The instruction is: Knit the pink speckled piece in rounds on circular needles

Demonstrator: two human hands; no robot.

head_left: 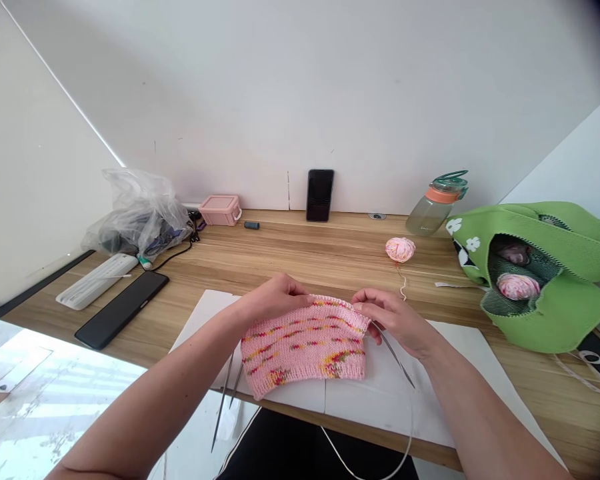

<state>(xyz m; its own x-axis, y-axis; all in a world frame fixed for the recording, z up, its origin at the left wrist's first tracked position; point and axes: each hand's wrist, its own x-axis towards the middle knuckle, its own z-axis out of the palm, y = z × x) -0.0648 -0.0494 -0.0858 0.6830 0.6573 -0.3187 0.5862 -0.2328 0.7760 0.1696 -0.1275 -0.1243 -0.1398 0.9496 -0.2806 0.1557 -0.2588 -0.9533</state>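
A pink knitted piece with yellow, red and green flecks hangs between my two hands, above a white board. My left hand is closed on its top left edge, the fingertips hidden behind the fabric. At the top right corner my right hand pinches the same edge, near a metal knitting needle that slants down to the right. Two more needle ends stick out below the left side of the knitting. A pale cable loops below the table edge. Behind sits a pink yarn ball with a loose strand.
The white board lies along the table's front edge. At right are a green bag holding yarn and a bottle. A phone leans on the wall. Leftward are a pink box, a plastic bag and a black phone.
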